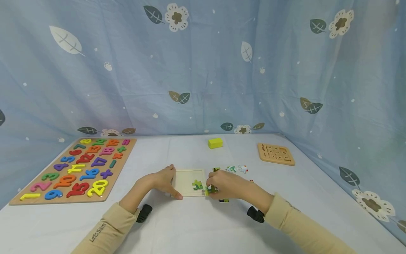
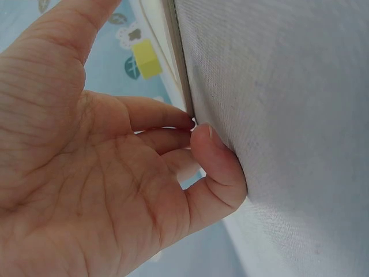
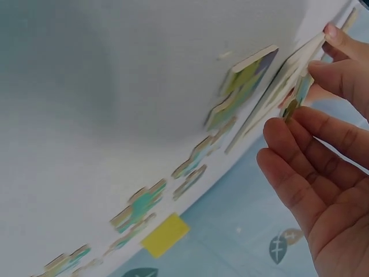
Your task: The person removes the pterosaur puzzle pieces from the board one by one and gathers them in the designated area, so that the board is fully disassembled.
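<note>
A shallow light wooden puzzle tray [image 1: 184, 181] lies in front of me. One green jigsaw piece [image 1: 197, 185] sits inside it near the right side. My left hand [image 1: 162, 180] rests along the tray's left edge, thumb at the front corner; in the left wrist view its fingertips touch the tray's side. Just at the tray's right edge, my right hand [image 1: 229, 184] pinches a green and dark jigsaw piece [image 3: 302, 88] between thumb and fingers. Loose jigsaw pieces [image 3: 245, 86] lie on the table beside and beyond the right hand, partly hidden by it in the head view.
At the left lies a wooden board [image 1: 109, 192] of coloured numbers. A yellow block [image 1: 215, 143] stands behind the tray. Further right is a small wooden number board [image 1: 276, 154]. A patterned blue curtain [image 1: 203, 70] hangs behind the white-covered table [image 1: 190, 229].
</note>
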